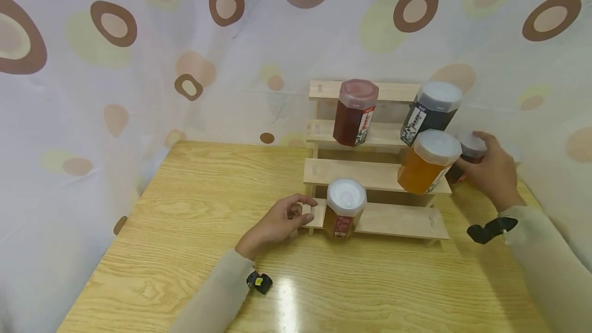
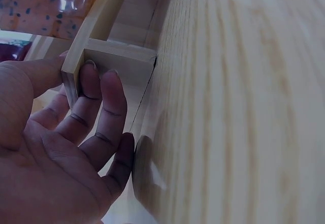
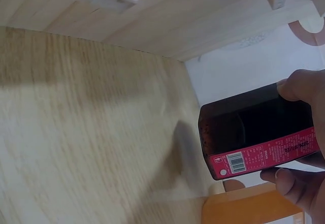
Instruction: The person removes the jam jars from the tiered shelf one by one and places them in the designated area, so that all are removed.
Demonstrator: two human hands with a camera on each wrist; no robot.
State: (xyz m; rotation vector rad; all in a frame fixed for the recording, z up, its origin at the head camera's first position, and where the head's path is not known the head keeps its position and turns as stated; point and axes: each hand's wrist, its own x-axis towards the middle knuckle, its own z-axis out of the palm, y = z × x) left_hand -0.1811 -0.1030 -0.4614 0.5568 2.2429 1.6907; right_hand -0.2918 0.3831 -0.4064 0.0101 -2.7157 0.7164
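My left hand (image 1: 280, 218) pinches the left end of the lowest board of a stepped wooden rack (image 1: 398, 220). In the left wrist view, the thumb lies on one face of the board end (image 2: 76, 71) and fingers curl against the other. To the right of the rack, my right hand (image 1: 495, 171) grips a dark jar (image 3: 254, 127) with a red label and a whitish lid. The right wrist view shows this jar held between thumb and fingers, its base above the table. Beside the left hand, an amber jar (image 1: 344, 207) stands on the lowest step.
Higher on the rack stand a dark red jar (image 1: 356, 112), a black jar (image 1: 432, 109) and an orange jar (image 1: 427, 163). Another orange container (image 3: 249, 203) shows below the held jar. The wooden table (image 1: 199, 209) meets a patterned cloth (image 1: 259, 66) behind and at both sides.
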